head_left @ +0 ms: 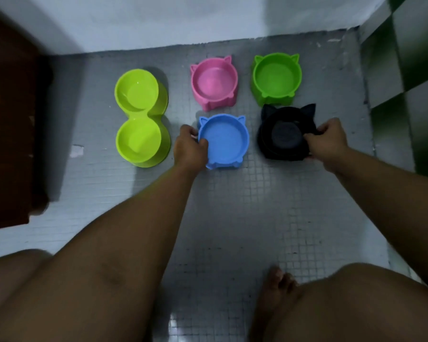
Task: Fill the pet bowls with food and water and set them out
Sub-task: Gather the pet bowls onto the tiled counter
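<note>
Several cat-eared plastic bowls stand on the small-tiled grey floor (232,208). My left hand (189,146) grips the left rim of the blue bowl (224,141). My right hand (328,141) grips the right rim of the black bowl (282,134), which tilts slightly. Behind them sit a pink bowl (214,82) and a green bowl (276,79). A lime double bowl (141,117) lies to the left. All the bowls look empty; water in them cannot be told.
A dark wooden door or cabinet (10,119) stands at the left. A pale wall (183,18) runs behind the bowls, and a green-and-white tiled wall (410,70) is at the right. My knees and a bare foot (277,292) are in the foreground.
</note>
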`<action>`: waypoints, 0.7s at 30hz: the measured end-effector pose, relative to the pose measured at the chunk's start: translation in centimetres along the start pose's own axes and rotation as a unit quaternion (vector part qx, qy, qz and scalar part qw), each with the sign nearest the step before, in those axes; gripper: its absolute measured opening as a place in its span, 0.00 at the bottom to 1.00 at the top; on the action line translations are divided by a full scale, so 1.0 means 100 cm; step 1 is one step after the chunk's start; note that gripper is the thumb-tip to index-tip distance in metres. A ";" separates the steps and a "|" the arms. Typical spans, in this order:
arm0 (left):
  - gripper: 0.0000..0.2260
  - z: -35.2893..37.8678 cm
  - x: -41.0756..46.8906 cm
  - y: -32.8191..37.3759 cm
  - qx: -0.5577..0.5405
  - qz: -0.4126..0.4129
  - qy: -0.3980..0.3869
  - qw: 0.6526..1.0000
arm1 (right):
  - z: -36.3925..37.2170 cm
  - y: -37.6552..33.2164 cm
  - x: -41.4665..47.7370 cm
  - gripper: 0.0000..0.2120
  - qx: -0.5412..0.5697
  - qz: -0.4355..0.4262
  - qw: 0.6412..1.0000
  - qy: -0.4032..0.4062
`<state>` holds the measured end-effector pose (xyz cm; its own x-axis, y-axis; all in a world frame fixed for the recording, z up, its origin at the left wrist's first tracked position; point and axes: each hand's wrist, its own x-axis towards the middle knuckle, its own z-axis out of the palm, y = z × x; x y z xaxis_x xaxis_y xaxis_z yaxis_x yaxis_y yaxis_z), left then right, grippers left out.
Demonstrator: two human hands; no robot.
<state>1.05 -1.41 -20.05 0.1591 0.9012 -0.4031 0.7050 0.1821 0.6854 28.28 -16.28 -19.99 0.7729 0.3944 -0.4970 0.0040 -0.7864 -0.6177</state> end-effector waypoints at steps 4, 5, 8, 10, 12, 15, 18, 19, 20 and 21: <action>0.13 -0.046 -0.020 0.042 -0.068 0.008 -0.003 0.998 | -0.044 -0.046 -0.059 0.23 0.114 0.012 0.993 -0.041; 0.13 -0.064 -0.031 0.058 -0.074 0.014 0.004 0.997 | -0.058 -0.059 -0.078 0.24 0.127 0.009 0.990 -0.056; 0.11 -0.131 -0.076 0.121 -0.101 0.025 0.006 0.995 | -0.115 -0.105 -0.139 0.24 0.148 -0.002 0.987 -0.060; 0.10 -0.181 -0.114 0.168 -0.116 0.027 -0.012 0.993 | -0.159 -0.143 -0.187 0.21 0.167 -0.006 0.984 -0.054; 0.12 -0.228 -0.151 0.211 -0.133 0.017 -0.024 0.991 | -0.203 -0.184 -0.236 0.19 0.184 -0.015 0.982 -0.043; 0.10 -0.291 -0.216 0.271 -0.162 0.006 -0.043 0.986 | -0.271 -0.235 -0.312 0.19 0.187 -0.036 0.981 -0.027; 0.10 -0.336 -0.266 0.317 -0.176 0.013 -0.053 0.983 | -0.320 -0.268 -0.373 0.18 0.195 -0.057 0.979 -0.007; 0.09 -0.353 -0.286 0.331 -0.179 0.020 -0.062 0.982 | -0.337 -0.276 -0.398 0.18 0.200 -0.061 0.978 0.000; 0.09 -0.367 -0.303 0.344 -0.183 0.030 -0.070 0.980 | -0.352 -0.283 -0.421 0.19 0.206 -0.064 0.976 0.010; 0.08 -0.380 -0.319 0.355 -0.184 0.046 -0.075 0.979 | -0.366 -0.287 -0.445 0.19 0.211 -0.068 0.975 0.019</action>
<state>-5.28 -8.81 40.18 0.3300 0.8572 -0.3953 0.3900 0.2575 0.8841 17.00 -28.65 42.18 0.8061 0.4575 -0.3753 -0.1471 -0.4595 -0.8759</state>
